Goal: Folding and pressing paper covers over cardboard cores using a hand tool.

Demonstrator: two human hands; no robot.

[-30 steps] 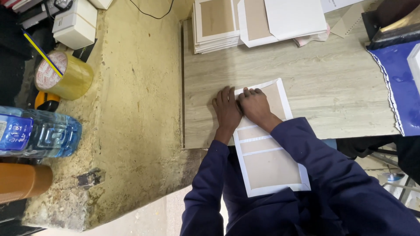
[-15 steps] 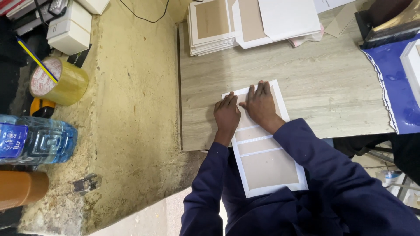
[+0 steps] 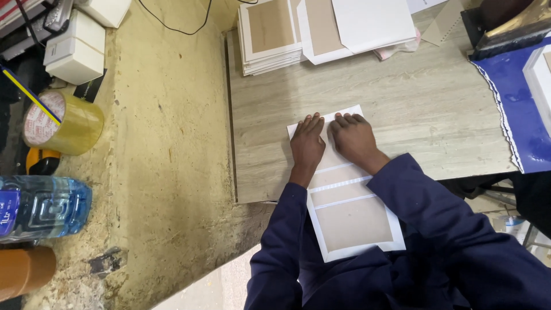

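The left hand [image 3: 307, 144] lies flat, palm down, fingers spread open on the far end of a white card [image 3: 343, 186] with brown panels; the right hand [image 3: 353, 138] lies just beside it, likewise flat and open, gripping nothing, pressing on the same card; the grip of each hand covers the card's far panel, so what lies under the palms cannot be seen. The card rests on the wooden tabletop [image 3: 402, 109] and juts past its near edge, its near end overhanging toward the dark blue sleeves [image 3: 436, 229]; its near corner is partly hidden by the sleeve cloth. Beyond the fingertips, well apart, stands a stack of cards [image 3: 270, 34], cut off by the upper edge; beside it lie loose white sheets [image 3: 367, 23], also cut off. To the right of the right hand lies a blue sheet [image 3: 516, 109] with a ragged edge, running out of view. Far left of the left hand sit a roll of yellow tape [image 3: 63, 123], a water bottle [image 3: 43, 206] cut off at the side, and white boxes [image 3: 74, 49].
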